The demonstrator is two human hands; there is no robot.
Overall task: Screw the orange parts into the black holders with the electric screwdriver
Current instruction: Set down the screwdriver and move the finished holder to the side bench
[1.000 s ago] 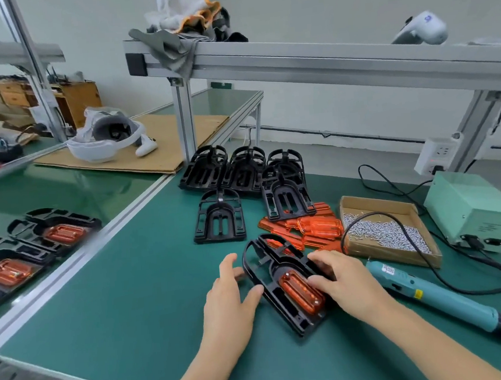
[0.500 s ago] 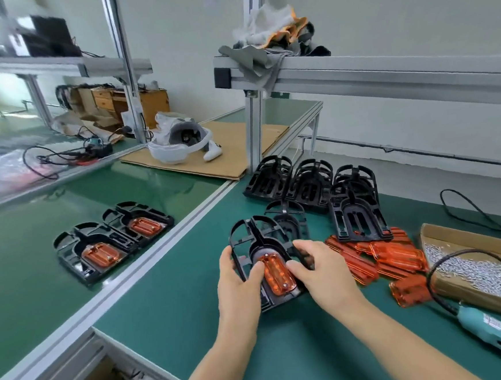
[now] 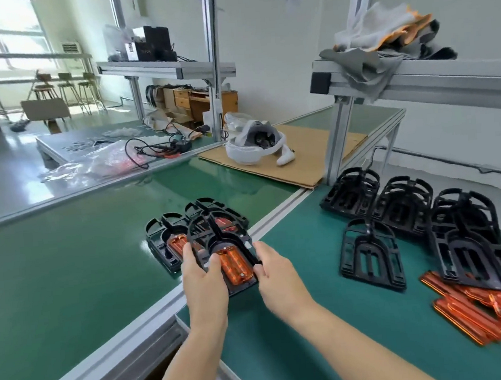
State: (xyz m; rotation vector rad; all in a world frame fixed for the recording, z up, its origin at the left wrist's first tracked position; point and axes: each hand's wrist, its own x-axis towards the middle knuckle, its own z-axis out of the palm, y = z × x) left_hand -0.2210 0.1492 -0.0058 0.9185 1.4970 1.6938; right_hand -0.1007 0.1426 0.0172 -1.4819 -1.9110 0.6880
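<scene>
Now, held holder (image 3: pixel 220 243): black, w/ orange part (image 3: pixel 235 266) seated in it, up over the seam between the two green benches.
L hand (image 3: pixel 204 279): grips holder's left edge, thumb curled onto its face just beside the part.
R hand (image 3: pixel 275 273): grips holder's right edge, fingers curled round the rim.
Done holders (image 3: pixel 165 243): two more w/ orange parts, flat on left bench (image 3: pixel 68 249), just behind the held holder, partly hidden by it.
Empty holder (image 3: pixel 369 254): flat on right bench (image 3: pixel 313 319), right of held holder, well apart.
Holder stack (image 3: pixel 403 200): black, empty, leaning in a row, behind + right of held holder.
Loose parts (image 3: pixel 493 314): orange pile, far right of held holder; one black holder lies on top.
Headset (image 3: pixel 254 144): white, on cardboard, well behind held holder.
</scene>
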